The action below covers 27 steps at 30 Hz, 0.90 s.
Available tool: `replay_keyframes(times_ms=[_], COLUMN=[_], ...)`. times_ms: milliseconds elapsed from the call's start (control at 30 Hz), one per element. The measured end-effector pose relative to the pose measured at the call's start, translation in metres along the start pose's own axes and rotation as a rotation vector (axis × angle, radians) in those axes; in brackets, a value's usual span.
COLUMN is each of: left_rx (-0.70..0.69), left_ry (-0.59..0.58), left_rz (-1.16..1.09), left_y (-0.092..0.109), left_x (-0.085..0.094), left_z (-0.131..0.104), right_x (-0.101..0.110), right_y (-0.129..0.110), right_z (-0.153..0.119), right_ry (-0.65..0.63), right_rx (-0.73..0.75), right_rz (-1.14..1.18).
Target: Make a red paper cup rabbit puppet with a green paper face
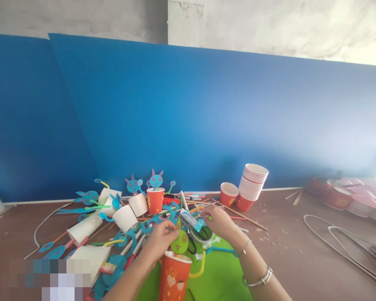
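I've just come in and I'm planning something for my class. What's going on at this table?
The person's left hand holds a green paper face by its edge, at the rim of a decorated red cup. The right hand is over the clutter beside a blue-capped tube; whether it grips anything is unclear. Farther back are a blue paper face and a cup stack.

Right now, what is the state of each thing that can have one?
Near red cup: upright
Green paper face: pinched by left hand at that cup's rim
Right hand: grip unclear
Cup stack: nested
Cup beside stack: upright
Red cup with blue face: upright
White cup on left: lying sideways
Front yellow straw: bent
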State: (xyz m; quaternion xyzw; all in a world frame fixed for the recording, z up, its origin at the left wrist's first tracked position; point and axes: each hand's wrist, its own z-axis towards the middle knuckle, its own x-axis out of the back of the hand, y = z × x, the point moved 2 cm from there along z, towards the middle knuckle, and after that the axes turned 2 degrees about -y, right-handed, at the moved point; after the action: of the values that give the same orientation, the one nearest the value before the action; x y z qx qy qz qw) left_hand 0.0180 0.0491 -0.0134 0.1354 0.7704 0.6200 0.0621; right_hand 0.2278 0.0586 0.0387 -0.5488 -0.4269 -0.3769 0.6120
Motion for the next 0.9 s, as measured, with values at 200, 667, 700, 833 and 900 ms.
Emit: replay_keyframes(times_ms=[200,667,700,833,900], left_rx=[-0.037,-0.177,-0.193,-0.249,-0.261], left_ry=[0.010,0.167,0.193,0.281,0.311], left_rz=[0.053,0.174,0.186,0.252,0.288], left_y=[0.010,0.013,0.014,0.018,0.020], left_x=[0.001,0.004,0.005,0.009,0.010], left_z=[-0.006,-0.004,-0.004,-0.005,-0.008], right_x=[-0.017,0.008,0.011,0.016,0.015], right_y=[-0.028,-0.036,-0.039,-0.054,-0.060], right_z=[-0.003,-0.010,-0.012,-0.020,-0.022], right_ry=[0.047,0.116,0.088,-0.031,-0.029], right_rx=[0.064,0.057,0.080,0.152,0.166], right_rz=[0.006,0.187,0.257,0.378,0.348])
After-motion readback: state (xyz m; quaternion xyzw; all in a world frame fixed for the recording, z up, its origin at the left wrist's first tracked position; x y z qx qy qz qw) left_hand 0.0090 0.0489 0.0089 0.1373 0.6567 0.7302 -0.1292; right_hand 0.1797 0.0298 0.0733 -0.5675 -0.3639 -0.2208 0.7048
